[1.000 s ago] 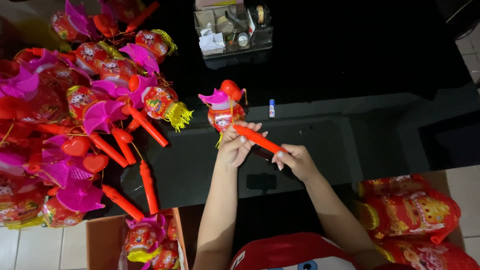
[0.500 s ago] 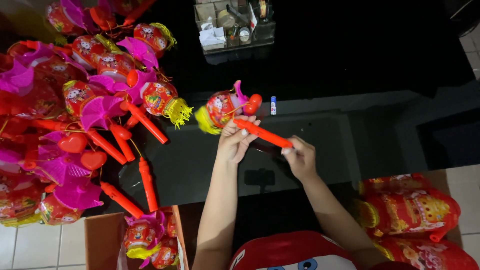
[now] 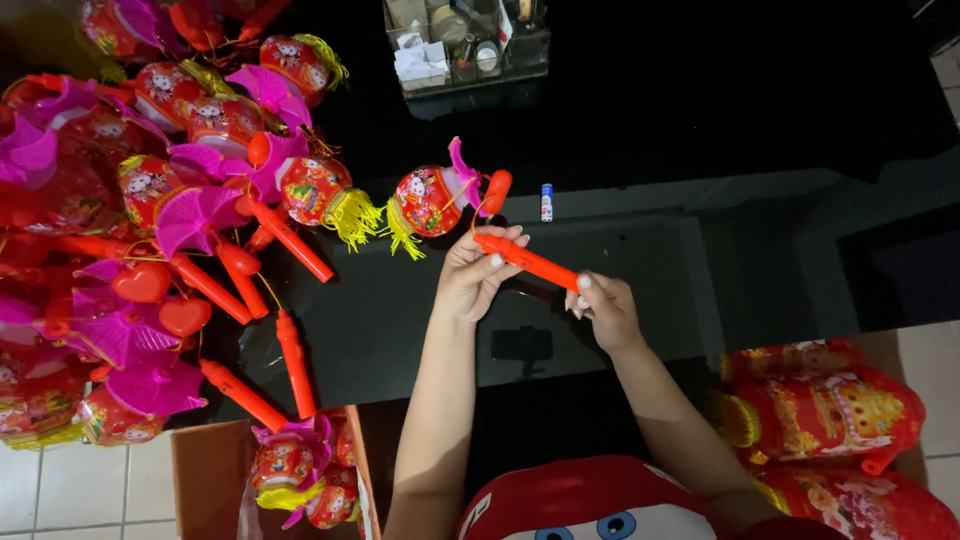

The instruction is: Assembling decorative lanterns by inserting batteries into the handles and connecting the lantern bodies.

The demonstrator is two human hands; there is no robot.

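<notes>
While we're gripping orange handle stick over black table, left hand pinching its front end, right hand closing on rear; red toy lantern dangling off tip — we're keeping stick level, avoiding lantern pile.

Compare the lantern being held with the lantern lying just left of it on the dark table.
The held lantern hangs from an orange stick gripped by the left hand and right hand; the lying lantern rests on the dark table, untouched. The held lantern's yellow tassel points left, while the lying lantern's tassel points right, so the tassels nearly meet. Both are round, red and patterned, with pink fan tops.
</notes>
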